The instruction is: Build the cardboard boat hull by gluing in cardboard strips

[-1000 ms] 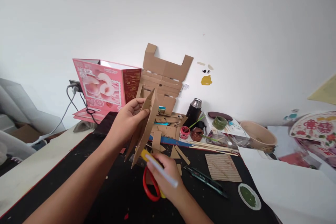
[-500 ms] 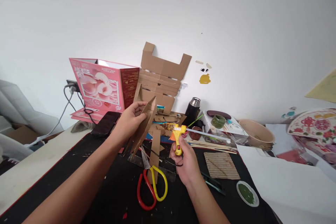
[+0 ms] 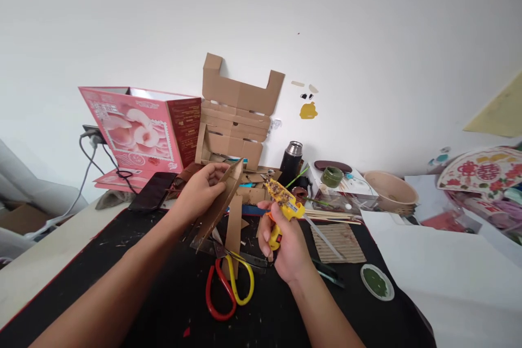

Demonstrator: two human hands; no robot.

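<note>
My left hand point(image 3: 206, 187) is closed on a folded cardboard piece point(image 3: 222, 204), which it holds tilted above the table. In my right hand point(image 3: 287, 239) is a yellow hot glue gun point(image 3: 287, 204), gripped by its handle. Its stained nozzle points up and to the left, apart from the cardboard. A pale glue stick point(image 3: 324, 236) sticks out of its back end. Below the cardboard lie scissors point(image 3: 230, 285) with one red and one yellow handle. A cardboard strip point(image 3: 233, 223) runs partly under them.
Behind my hands stand an opened cardboard box point(image 3: 238, 98), a pink box point(image 3: 138, 130) and a black thermos point(image 3: 291, 163). To the right lie corrugated cardboard point(image 3: 338, 244), a dark green cutter point(image 3: 329, 274) and a lid with green paint point(image 3: 377, 283). A phone point(image 3: 153, 190) lies at left.
The glue gun has turned in my right hand; its nozzle now points upward and its glue stick slants down. My left hand still holds the cardboard. The whole view has shifted slightly.
</note>
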